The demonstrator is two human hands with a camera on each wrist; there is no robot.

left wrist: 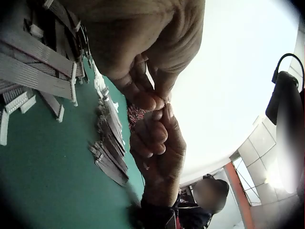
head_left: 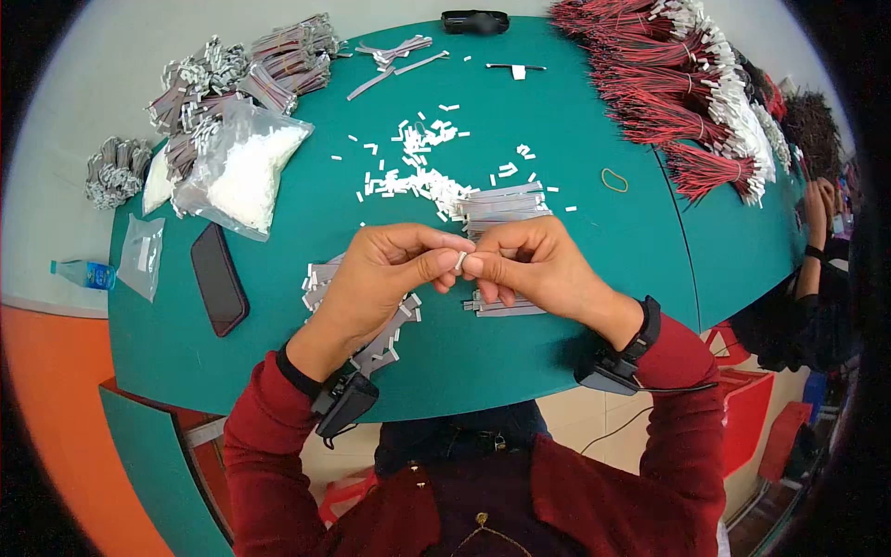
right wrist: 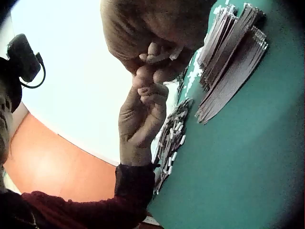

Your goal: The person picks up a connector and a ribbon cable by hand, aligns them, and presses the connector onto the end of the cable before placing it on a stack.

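In the head view both hands meet over the table's middle. My left hand (head_left: 380, 269) and right hand (head_left: 548, 265) pinch a small white connector (head_left: 460, 263) between thumbs and fingertips, most of it covered. A pale sliver (right wrist: 175, 52) shows among the right hand's fingers in the right wrist view. Behind the right hand lies a stack of flat grey ribbon cables (head_left: 506, 200). Below the left forearm, more ribbon cables with white connector ends (head_left: 380, 343) are spread out. Many loose white connectors (head_left: 427, 181) lie scattered beyond the hands.
On the green table (head_left: 603, 269), a clear bag of white pieces (head_left: 251, 172), a phone (head_left: 220, 278) and cable bundles (head_left: 200, 84) stand at left. Red-and-black wire bundles (head_left: 659, 84) fill the far right, near a rubber band (head_left: 613, 180). Another person's arm (head_left: 815, 218) shows at right.
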